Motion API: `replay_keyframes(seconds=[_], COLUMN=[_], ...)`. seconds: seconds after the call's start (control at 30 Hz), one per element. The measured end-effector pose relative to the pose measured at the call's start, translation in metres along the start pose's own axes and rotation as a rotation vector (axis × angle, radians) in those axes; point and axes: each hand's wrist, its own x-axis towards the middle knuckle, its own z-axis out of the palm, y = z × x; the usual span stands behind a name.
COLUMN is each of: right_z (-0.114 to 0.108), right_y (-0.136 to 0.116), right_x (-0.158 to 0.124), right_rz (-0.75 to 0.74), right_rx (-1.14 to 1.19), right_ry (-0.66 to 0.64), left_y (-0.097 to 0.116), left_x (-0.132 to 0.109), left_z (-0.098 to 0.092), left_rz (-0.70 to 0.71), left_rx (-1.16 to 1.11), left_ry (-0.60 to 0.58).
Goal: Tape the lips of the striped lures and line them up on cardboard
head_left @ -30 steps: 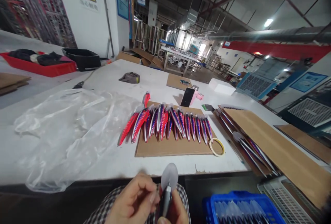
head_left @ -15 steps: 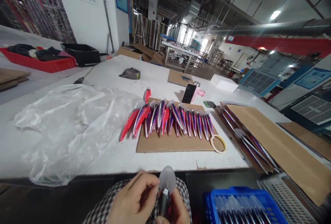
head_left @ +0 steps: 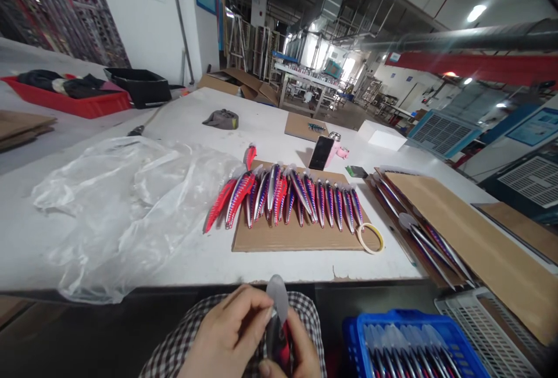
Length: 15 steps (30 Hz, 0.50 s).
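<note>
Low in the view, over the checked cloth on my lap, my right hand (head_left: 300,346) grips a dark and red fishing lure (head_left: 278,337) with a clear rounded lip pointing up. My left hand (head_left: 231,331) is closed, its thumb and forefinger pinched at the base of that lip; whether something small is between them is hidden. Beyond the table edge, several red, purple and silver lures (head_left: 272,192) lie in a row on a cardboard sheet (head_left: 296,241). A roll of tape (head_left: 370,238) sits at the sheet's right corner.
A crumpled plastic bag (head_left: 131,192) covers the table's left part. At the lower right, a blue basket (head_left: 396,317) holds several lures. Cardboard (head_left: 462,238) with more lures lies on the right. A phone (head_left: 321,153) leans by a pink object (head_left: 341,152).
The held lure has turned, so its lip shows narrower and more red shows on its side. Both hands stay around it. The camera view has shifted slightly.
</note>
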Motion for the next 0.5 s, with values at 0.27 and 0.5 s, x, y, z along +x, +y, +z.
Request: replay_keyframes(seconds=[0.27, 0.5], right_z=[0.004, 0.003], right_y=[0.005, 0.007], right_x=[-0.001, -0.001], right_rz=[-0.056, -0.055], right_rx=[0.045, 0.030], right_ry=[-0.025, -0.025], left_y=[-0.012, -0.017], left_x=[0.002, 0.004], left_z=[0.008, 0.016], left_rz=[0.075, -0.010], left_rx=[0.056, -0.258], left_ry=[0.078, 0.037])
